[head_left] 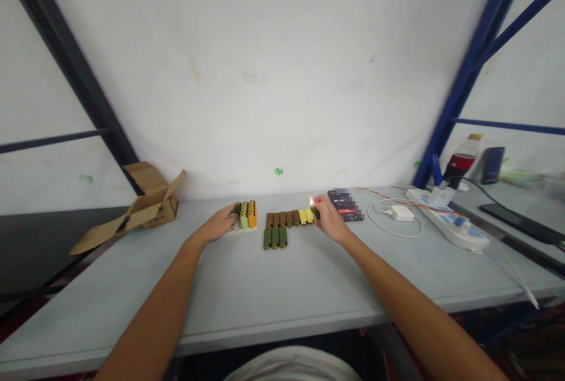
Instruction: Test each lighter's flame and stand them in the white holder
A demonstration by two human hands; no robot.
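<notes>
My right hand [327,221] is closed round a dark green lighter [315,212], and a small flame [311,200] burns at its top. My left hand [219,222] reaches to a pale tray [247,229] of upright lighters; its fingers are closed on a green lighter [238,208] at the tray's left side. Light green [244,223] and orange lighters [252,221] stand in rows there. Between the hands, several brown lighters [282,219] and yellow lighters [304,216] lie in a row. Three green lighters [275,238] lie in front of them.
An opened cardboard box [156,210] stands at the left. Behind my right hand lies a phone [346,204] with its screen lit. Farther right are a white charger [401,212] with its cable, a power strip [450,225], and a cola bottle [461,160]. A wall backs the table [282,292].
</notes>
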